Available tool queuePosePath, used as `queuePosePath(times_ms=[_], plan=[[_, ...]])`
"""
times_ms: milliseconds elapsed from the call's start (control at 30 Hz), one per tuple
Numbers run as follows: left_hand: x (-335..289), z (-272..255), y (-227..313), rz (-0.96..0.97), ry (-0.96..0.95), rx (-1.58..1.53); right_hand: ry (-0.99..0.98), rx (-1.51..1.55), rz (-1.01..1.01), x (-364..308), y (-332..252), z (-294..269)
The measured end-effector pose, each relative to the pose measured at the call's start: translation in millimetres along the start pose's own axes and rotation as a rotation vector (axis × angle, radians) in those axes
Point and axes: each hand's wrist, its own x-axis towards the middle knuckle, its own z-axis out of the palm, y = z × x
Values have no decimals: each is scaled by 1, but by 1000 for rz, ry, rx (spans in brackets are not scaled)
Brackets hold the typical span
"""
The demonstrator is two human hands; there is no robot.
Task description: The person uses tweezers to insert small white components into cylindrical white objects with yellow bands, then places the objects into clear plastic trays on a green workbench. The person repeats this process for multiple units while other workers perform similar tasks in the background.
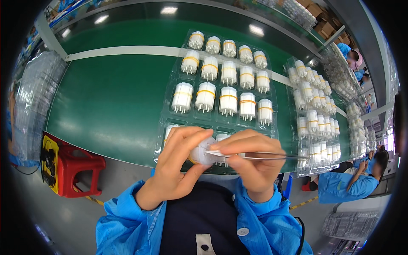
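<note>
My left hand (174,159) is closed round a white cylindrical part (202,154), held over the near edge of the clear plastic tray (160,136). A bit of yellow shows at its lower left side. In my right hand (253,163) is a pair of thin metal tweezers (276,156), pinched between thumb and fingers and lying nearly level. The tweezers' pale tip meets the face of the part; what exactly it touches there is too small to tell. Beyond my hands, the tray holds rows of white cylinders (228,100) with metal pins and yellow bands. My hands hide part of the nearest row.
The tray rests on a green work surface (106,102). More filled trays (316,121) stand to the right. Stacked clear trays (36,102) are at the far left, above a red stool (78,170). A person in blue (350,185) sits at the right.
</note>
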Motion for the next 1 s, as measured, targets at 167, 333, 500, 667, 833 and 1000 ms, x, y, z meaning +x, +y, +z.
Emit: queuePosePath(times_ms=[167, 333, 500, 667, 833, 1000], plan=[[4, -6, 4, -2, -78, -105, 70, 60, -60, 0, 3, -4], [0, -5, 4, -81, -80, -227, 1, 18, -82, 3, 1, -5], [0, -5, 2, -67, -87, -229, -28, 2, -107, 4, 5, -5], [-2, -5, 2, -60, -92, -214, 10, -2, -83, 2, 4, -4], [-2, -4, 2, -42, -84, -179, 66, -10, -64, -1, 5, -1], [-4, -4, 0, -53, -57, -111, -45, -156, -63, 7, -3, 0]])
